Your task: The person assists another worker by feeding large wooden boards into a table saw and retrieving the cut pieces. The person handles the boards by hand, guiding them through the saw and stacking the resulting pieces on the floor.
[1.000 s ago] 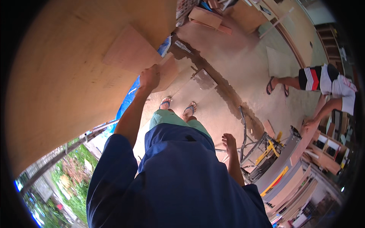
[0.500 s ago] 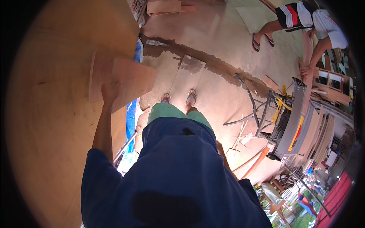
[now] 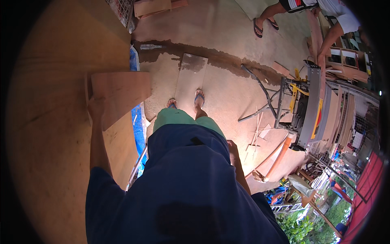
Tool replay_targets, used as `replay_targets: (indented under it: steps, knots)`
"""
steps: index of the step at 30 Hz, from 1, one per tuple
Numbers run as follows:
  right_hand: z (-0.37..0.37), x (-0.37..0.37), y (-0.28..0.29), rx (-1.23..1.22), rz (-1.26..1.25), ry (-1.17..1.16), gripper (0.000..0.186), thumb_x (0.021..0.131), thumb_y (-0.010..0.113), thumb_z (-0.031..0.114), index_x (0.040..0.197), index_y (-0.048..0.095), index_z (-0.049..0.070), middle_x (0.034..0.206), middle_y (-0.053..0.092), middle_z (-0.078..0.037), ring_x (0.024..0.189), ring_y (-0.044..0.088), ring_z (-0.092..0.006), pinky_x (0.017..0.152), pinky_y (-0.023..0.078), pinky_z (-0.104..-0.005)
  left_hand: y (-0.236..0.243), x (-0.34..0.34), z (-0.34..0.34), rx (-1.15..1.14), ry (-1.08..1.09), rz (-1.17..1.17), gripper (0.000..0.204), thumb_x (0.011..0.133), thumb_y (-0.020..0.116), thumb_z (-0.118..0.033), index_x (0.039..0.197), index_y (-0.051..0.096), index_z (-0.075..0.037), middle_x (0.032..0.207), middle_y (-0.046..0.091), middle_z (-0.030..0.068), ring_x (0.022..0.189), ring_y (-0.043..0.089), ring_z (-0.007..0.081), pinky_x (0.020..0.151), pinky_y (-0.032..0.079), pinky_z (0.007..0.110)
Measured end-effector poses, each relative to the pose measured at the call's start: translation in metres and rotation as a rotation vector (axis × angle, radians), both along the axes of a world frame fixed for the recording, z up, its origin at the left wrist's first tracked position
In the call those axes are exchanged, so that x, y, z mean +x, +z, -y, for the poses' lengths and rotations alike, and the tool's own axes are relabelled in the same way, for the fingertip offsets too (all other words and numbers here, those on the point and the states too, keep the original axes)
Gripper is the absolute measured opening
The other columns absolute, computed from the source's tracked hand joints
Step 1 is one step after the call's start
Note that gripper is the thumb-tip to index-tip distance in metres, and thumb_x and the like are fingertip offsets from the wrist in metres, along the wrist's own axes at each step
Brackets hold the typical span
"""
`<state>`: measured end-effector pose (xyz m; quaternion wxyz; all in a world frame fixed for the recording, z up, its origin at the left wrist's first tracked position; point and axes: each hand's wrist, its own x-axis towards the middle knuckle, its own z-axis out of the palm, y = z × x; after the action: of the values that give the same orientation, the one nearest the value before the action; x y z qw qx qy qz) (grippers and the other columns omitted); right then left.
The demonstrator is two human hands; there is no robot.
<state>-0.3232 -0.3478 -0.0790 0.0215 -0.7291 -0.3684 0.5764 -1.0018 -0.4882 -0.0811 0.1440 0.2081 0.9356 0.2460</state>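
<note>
My left hand (image 3: pixel 96 107) grips a flat reddish-brown plywood piece (image 3: pixel 122 91) by its near left edge. The piece has one slanted side and overhangs the right edge of a large plywood sheet (image 3: pixel 53 134). A thin strip of similar wood shows along its left side; whether it is a second piece I cannot tell. My right hand (image 3: pixel 232 149) hangs low beside my right hip, close to my green shorts. Its fingers are mostly hidden, and nothing held can be made out.
A board (image 3: pixel 192 75) lies on the floor by my feet. To the right stands a table saw (image 3: pixel 310 105) on black folding legs, with thin offcuts (image 3: pixel 256 130) nearby. A person (image 3: pixel 339 20) handles a long plank at the upper right. A blue tarp (image 3: pixel 138 122) borders the large sheet.
My left hand has moved left, nearer the plywood piece's edge, and the piece has turned and shifted left. My right hand has come into clearer view. The whole view has shifted slightly.
</note>
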Motion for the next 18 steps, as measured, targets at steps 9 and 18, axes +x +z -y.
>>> replay_targets:
  steps: [9, 18]
  knots:
    - [-0.027, 0.031, -0.046, -0.037, -0.194, 0.151, 0.026, 0.096, 0.062, 0.020, 0.113, 0.065, 0.000, 0.098, 0.069, -0.010, 0.087, 0.064, -0.0157, 0.076, 0.054, -0.0296, 0.020, 0.009, -0.008, 0.002, -0.079, -0.326, 0.032, 0.080, 0.071, -0.007, 0.110, 0.065, 0.003, 0.098, 0.069, 0.0223, 0.095, 0.066, 0.0384, 0.082, 0.052, 0.044]
    - [-0.041, 0.032, -0.043, 0.117, -0.013, 0.233, 0.031, 0.093, 0.062, 0.022, 0.110, 0.068, -0.002, 0.097, 0.071, -0.013, 0.085, 0.065, -0.0187, 0.076, 0.053, -0.0305, 0.085, 0.062, -0.014, -0.244, -0.015, -0.767, 0.043, 0.085, 0.066, -0.011, 0.125, 0.058, -0.001, 0.123, 0.055, 0.0186, 0.117, 0.048, 0.0401, 0.103, 0.039, 0.050]
